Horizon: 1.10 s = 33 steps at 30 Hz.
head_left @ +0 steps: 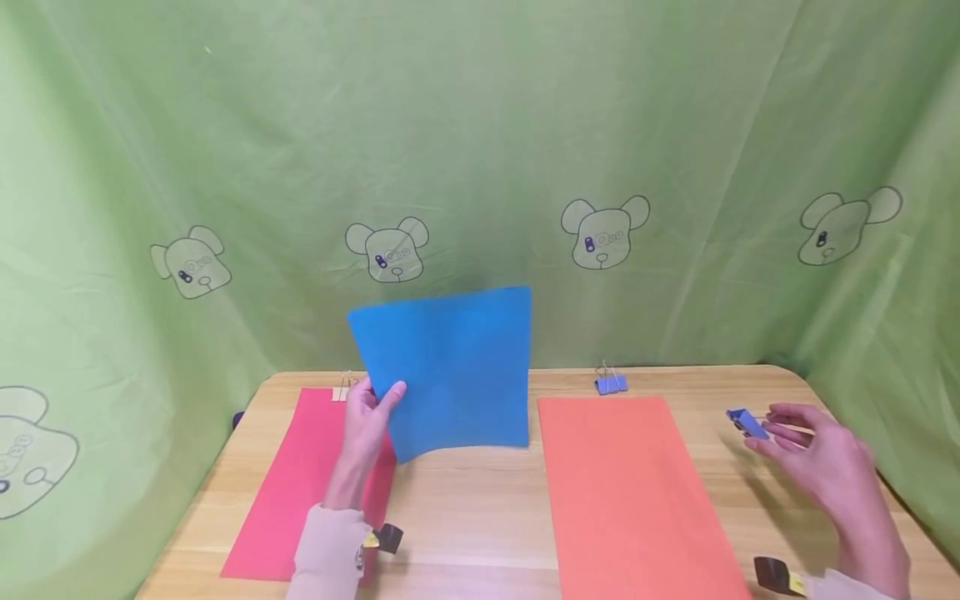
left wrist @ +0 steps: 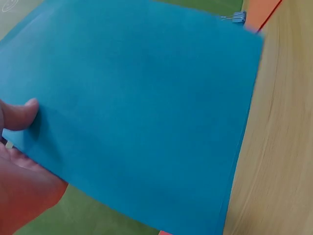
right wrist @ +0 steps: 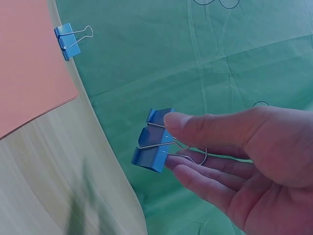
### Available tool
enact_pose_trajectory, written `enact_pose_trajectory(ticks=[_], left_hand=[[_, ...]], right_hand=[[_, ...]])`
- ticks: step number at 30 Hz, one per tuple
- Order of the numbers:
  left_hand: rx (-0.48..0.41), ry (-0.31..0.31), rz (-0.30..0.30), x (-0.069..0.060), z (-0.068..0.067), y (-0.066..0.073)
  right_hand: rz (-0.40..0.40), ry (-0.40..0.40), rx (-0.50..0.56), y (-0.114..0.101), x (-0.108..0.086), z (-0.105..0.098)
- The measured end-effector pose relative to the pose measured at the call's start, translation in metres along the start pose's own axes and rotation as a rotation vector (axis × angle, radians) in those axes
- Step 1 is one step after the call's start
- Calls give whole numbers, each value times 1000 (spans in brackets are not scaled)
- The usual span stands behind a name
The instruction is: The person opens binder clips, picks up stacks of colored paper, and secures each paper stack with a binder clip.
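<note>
My left hand [head_left: 367,421] pinches the lower left edge of a blue sheet stack [head_left: 457,375], thumb on the face toward me and fingers behind it. The sheets stand raised above the table, tilted upright and slightly bowed. In the left wrist view the thumb [left wrist: 20,115] presses on the blue surface. At the right, my right hand [head_left: 817,450] holds a blue binder clip [head_left: 747,423] above the table. The right wrist view shows the clip [right wrist: 154,142] between thumb and fingers, its wire handles toward the palm.
Pink sheets [head_left: 277,492] lie at the left, with a pale binder clip [head_left: 341,392] at their far edge. Orange sheets [head_left: 630,492] lie right of centre; another blue binder clip [head_left: 611,383] sits beyond them. A green curtain [head_left: 480,167] hangs behind the wooden table [head_left: 472,517].
</note>
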<state>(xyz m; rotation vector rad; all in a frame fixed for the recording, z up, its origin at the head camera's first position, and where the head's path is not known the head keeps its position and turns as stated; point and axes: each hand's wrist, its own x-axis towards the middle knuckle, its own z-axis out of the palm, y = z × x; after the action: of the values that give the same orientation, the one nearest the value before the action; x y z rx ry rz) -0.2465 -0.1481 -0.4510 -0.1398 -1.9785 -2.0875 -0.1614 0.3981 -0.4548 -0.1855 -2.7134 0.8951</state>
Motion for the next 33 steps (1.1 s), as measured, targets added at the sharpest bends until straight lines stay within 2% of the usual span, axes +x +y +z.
enact_pose_trajectory(ticks=[8,19,24,28,33], left_hand=[[140,-50,-31,1,3,-3],[104,-91,7,-2,2,-6],[155,-114,-18,-3,5,-9],[218,-175,-46,-4,8,-17],[264,-283,-121,-3,4,-41]], right_hand=[[4,-11,7,0,0,0],[-8,-11,22,2,1,1],[-20,-10,23,2,2,1],[-10,-14,21,1,2,0],[-5,-18,19,1,1,0]])
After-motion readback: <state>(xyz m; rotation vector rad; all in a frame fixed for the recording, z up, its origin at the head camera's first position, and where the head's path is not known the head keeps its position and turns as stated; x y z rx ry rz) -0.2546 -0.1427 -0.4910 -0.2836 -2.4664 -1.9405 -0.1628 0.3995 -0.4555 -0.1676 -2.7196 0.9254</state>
